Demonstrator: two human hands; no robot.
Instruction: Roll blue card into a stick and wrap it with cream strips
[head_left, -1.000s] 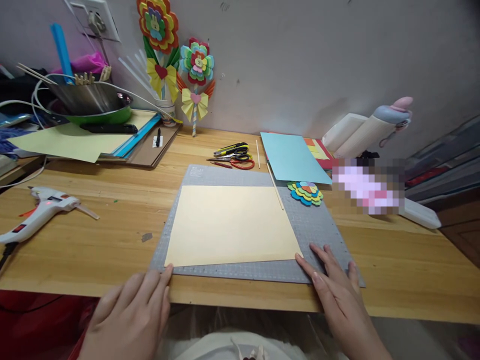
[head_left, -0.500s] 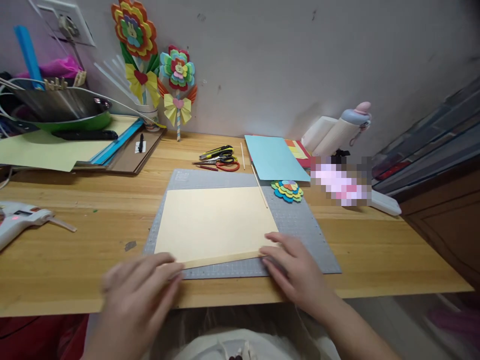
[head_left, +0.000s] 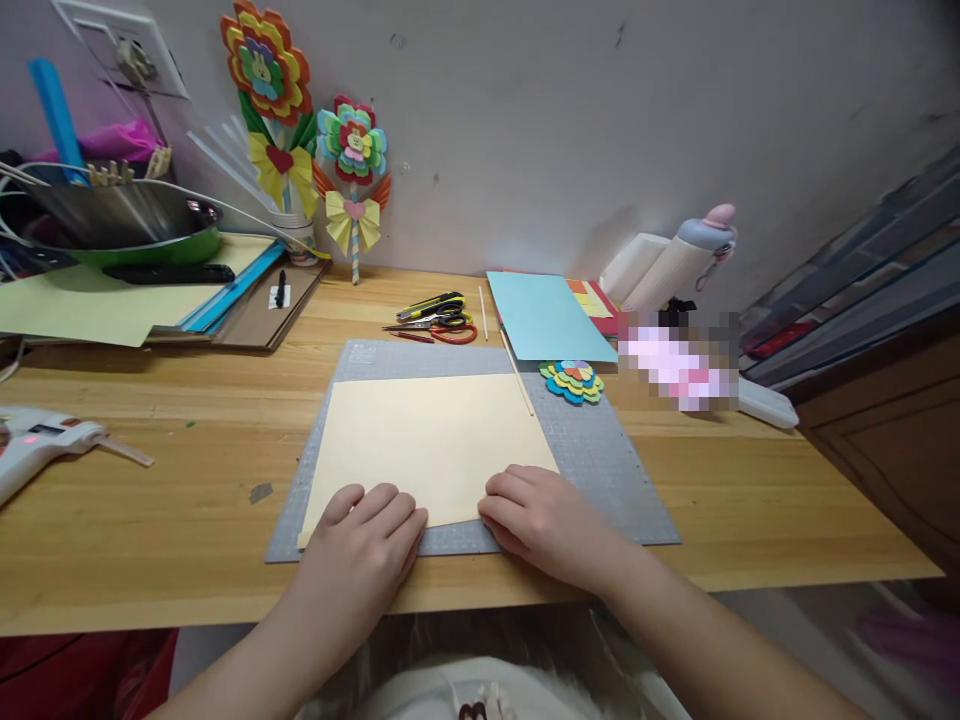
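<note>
A cream sheet of paper (head_left: 420, 430) lies on a grey cutting mat (head_left: 615, 480). Its near edge, where a narrow folded strip peeks out at the left corner, runs beneath both hands. My left hand (head_left: 371, 540) rests on that edge left of centre, its fingers curled and closed on the paper. Farther right, my right hand (head_left: 544, 520) is closed on the same edge with bent fingers; both thumbs are mostly hidden. A thin wooden stick (head_left: 519, 375) lies along the sheet's right side, and a layered paper flower (head_left: 572, 382) sits beyond it.
A light blue sheet (head_left: 551, 315) overlaps the mat's far edge. Scissors (head_left: 446, 317) and a yellow-black cutter (head_left: 431, 305) lie behind the mat. At left are a glue gun (head_left: 49, 440) and a metal pot (head_left: 120, 205). Paper flowers (head_left: 354, 145) stand by the wall; a bottle (head_left: 679, 265) leans at right.
My left hand has moved right onto the paper's near edge, and my right hand has shifted left along it. The folded strip, visible between the hands before, is now mostly out of sight.
</note>
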